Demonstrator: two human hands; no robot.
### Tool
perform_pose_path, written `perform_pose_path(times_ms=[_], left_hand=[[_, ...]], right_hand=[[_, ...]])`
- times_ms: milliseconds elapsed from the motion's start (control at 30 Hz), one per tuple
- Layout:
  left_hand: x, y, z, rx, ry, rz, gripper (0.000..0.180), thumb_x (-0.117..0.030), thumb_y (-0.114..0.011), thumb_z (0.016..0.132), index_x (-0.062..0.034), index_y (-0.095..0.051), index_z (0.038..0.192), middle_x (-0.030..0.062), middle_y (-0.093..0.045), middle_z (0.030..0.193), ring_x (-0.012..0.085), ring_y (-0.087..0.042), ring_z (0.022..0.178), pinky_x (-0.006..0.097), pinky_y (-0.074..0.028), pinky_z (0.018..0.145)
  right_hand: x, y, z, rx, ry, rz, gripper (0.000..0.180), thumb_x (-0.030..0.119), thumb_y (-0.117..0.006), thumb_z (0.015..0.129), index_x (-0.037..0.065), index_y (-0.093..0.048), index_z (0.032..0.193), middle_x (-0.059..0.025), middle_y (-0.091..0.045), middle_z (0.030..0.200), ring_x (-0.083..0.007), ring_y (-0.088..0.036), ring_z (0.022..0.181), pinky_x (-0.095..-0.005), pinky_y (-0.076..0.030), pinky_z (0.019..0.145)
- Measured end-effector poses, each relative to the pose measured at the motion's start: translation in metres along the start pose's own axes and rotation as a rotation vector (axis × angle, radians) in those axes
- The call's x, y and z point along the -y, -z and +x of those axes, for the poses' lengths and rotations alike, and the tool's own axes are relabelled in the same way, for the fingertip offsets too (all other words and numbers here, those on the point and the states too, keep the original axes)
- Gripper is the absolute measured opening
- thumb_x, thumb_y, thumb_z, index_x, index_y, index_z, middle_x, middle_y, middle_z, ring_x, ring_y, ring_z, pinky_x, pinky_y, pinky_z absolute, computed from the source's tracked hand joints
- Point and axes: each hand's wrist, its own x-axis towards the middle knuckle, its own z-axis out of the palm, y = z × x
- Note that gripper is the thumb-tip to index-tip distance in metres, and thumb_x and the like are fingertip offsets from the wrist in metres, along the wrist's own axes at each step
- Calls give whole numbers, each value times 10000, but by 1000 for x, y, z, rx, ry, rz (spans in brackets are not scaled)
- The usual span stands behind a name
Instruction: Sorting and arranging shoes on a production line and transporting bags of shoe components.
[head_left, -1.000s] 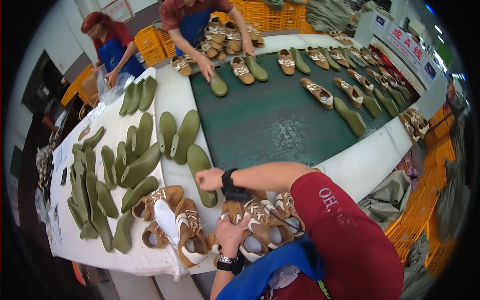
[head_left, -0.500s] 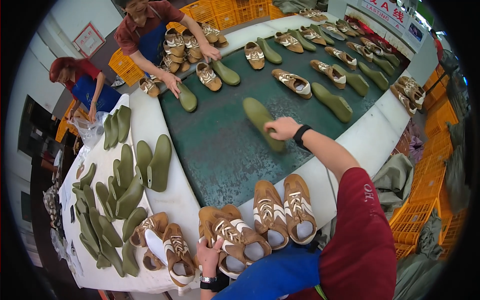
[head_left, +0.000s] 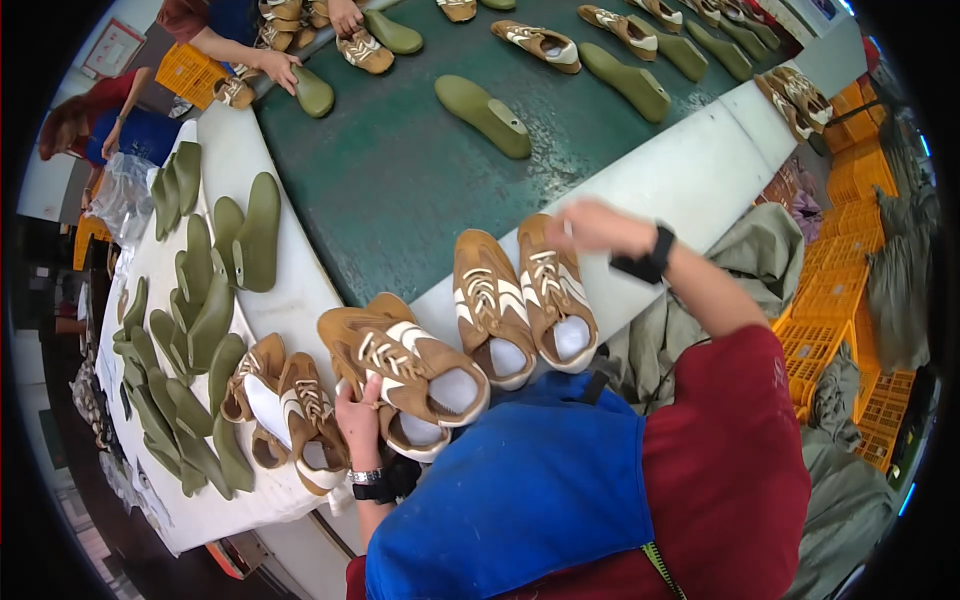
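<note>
My left hand (head_left: 358, 418) grips the side of a brown sneaker (head_left: 410, 355) with white stripes and laces. It rests over another sneaker (head_left: 415, 432), close against my blue apron. My right hand (head_left: 603, 228), smeared by motion, hovers by the toe of a sneaker (head_left: 560, 290); its fingers are too blurred to read. A matching sneaker (head_left: 492, 310) stands alongside, toe pointing away. Beyond them, a green shoe last (head_left: 484, 115) lies alone on the dark green conveyor belt (head_left: 370, 190).
Many green lasts (head_left: 205, 325) crowd the white table at left, near more brown sneakers (head_left: 312, 415). Across the belt, a co-worker's hand (head_left: 275, 65) holds a last (head_left: 313, 92). Lasts and sneakers line the far belt. Orange crates (head_left: 835, 320) and grey cloth (head_left: 745, 280) stand right.
My right hand has let go of the green last, now lying on the belt, and come back toward the sneakers. My left hand stays on its sneaker. The view has tilted down.
</note>
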Motion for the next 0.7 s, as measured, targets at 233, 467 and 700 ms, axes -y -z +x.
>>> perform_pose_path(times_ms=[233,467,700], left_hand=[[2,5,2,-14,9,146,627,-447,-707,714,107,-580,980,250,-573,945,361,-556,889,387,-421,817],[-8,2,-7,-72,-30,309,687,-510,-704,680,92,-561,978,257,-501,981,409,-501,939,421,-408,834],[-22,-1,-11,-116,-12,290,616,-438,-753,637,59,-576,955,215,-495,979,391,-515,916,440,-421,793]], right_hand=[[87,-114,-132,-117,-172,-211,250,211,-650,733,98,-589,948,-99,-587,774,-301,-605,681,-399,-491,588],[79,-6,-58,-521,41,-89,210,75,-663,703,61,-576,894,-112,-549,846,-312,-568,750,-391,-457,633],[27,55,141,-531,283,-241,194,118,-665,717,93,-602,900,-109,-549,865,-327,-568,773,-424,-464,684]])
